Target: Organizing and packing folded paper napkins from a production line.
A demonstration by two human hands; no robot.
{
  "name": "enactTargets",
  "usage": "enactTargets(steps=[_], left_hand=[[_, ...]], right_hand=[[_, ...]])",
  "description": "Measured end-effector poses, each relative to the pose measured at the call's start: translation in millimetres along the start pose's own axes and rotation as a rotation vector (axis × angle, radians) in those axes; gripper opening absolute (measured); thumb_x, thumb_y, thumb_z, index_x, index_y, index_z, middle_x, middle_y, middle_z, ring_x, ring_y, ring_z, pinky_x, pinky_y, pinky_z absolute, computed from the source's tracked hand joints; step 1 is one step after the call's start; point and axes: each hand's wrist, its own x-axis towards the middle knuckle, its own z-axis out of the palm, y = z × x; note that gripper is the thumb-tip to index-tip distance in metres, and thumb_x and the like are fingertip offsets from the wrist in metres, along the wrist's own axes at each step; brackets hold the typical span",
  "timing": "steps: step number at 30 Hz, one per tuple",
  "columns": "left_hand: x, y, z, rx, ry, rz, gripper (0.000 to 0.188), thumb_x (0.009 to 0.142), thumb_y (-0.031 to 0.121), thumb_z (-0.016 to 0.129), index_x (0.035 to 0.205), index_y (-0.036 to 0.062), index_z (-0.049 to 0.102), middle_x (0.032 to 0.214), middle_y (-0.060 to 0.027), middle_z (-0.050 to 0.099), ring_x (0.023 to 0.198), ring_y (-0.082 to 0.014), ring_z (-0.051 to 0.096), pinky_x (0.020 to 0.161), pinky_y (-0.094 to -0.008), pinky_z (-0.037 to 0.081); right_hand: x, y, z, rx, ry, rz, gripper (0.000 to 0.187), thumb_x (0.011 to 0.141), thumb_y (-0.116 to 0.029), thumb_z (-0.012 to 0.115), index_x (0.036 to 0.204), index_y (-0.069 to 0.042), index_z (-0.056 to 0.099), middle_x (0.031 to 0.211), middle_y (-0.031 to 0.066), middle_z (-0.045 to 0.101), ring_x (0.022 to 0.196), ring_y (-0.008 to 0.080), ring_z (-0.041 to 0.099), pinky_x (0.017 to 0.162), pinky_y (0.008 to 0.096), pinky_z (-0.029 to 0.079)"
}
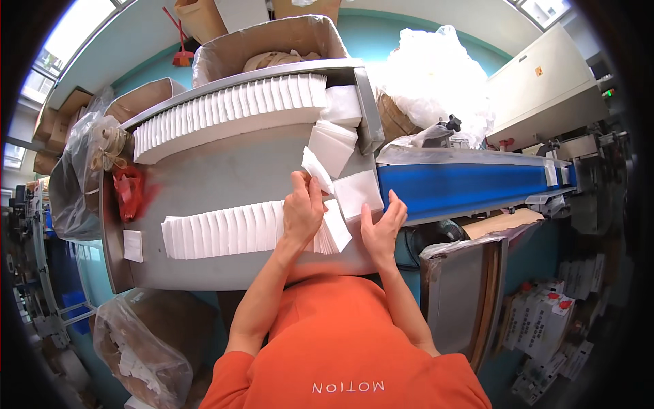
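My left hand [304, 210] is closed, pinching a small wad of folded white paper napkins [317, 169] raised above the metal table. My right hand [383, 230] has its thumb and fingers apart at the near right corner of a flat white napkin stack [357, 193], with the thumb by its edge. Beneath and beside my left wrist runs the near row of napkins [225, 230], standing on edge; its right end [334, 228] leans over. Fanned napkins [332, 146] lie just beyond my left hand. A longer row [231, 116] lines the far side.
Right of the metal table [204, 183], a blue conveyor belt [456, 187] carries white bundles at its far end. A red plastic bag [128, 193] and a small white packet [133, 245] lie at the left edge. A lined carton [272, 51] stands behind; a white plastic bag [443, 82] stands far right.
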Motion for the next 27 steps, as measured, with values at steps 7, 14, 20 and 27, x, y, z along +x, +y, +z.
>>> enactTargets(steps=[7, 14, 20, 27], left_hand=[[-3.6, -7.8, -1.9, 0.119, -0.126, 0.132, 0.015, 0.101, 0.014, 0.049, 0.108, 0.0024, 0.043, 0.087, -0.0197, 0.067, 0.077, -0.0467, 0.064, 0.066, -0.0525, 0.049], [2.5, -13.2, -8.7, 0.04, 0.109, -0.049, 0.023, 0.094, 0.007, 0.051, 0.115, 0.0015, 0.043, 0.107, -0.0225, 0.06, 0.085, -0.0442, 0.063, 0.075, -0.0503, 0.05], [-3.6, -12.0, -4.9, 0.254, 0.068, 0.101, 0.028, 0.088, 0.008, 0.061, 0.111, 0.0022, 0.046, 0.107, -0.0197, 0.06, 0.084, -0.0427, 0.064, 0.073, -0.0489, 0.052], [-2.2, -14.9, -7.6, 0.271, 0.028, 0.141, 0.026, 0.088, 0.009, 0.061, 0.11, 0.0028, 0.049, 0.105, -0.0183, 0.061, 0.083, -0.0416, 0.064, 0.072, -0.0483, 0.052]], right_hand=[[70.5, -58.9, 11.1, 0.353, -0.545, -0.395, 0.048, 0.078, -0.002, 0.071, 0.124, -0.008, 0.06, 0.114, 0.0164, 0.061, 0.089, 0.0295, 0.064, 0.074, 0.0361, 0.052], [103.1, -100.8, 80.9, 0.397, -0.648, -0.652, 0.056, 0.076, 0.006, 0.063, 0.131, -0.003, 0.053, 0.119, 0.0153, 0.062, 0.109, 0.0356, 0.061, 0.091, 0.0418, 0.049], [166.3, -85.8, 72.2, -0.322, -0.327, -0.964, 0.024, 0.074, 0.002, 0.064, 0.097, -0.003, 0.063, 0.109, 0.0113, 0.054, 0.106, 0.0281, 0.055, 0.09, 0.0382, 0.045], [166.8, -81.6, 57.1, 0.008, -0.309, -0.95, 0.013, 0.076, 0.008, 0.059, 0.083, -0.001, 0.053, 0.099, 0.012, 0.056, 0.086, 0.0309, 0.062, 0.071, 0.0379, 0.052]])
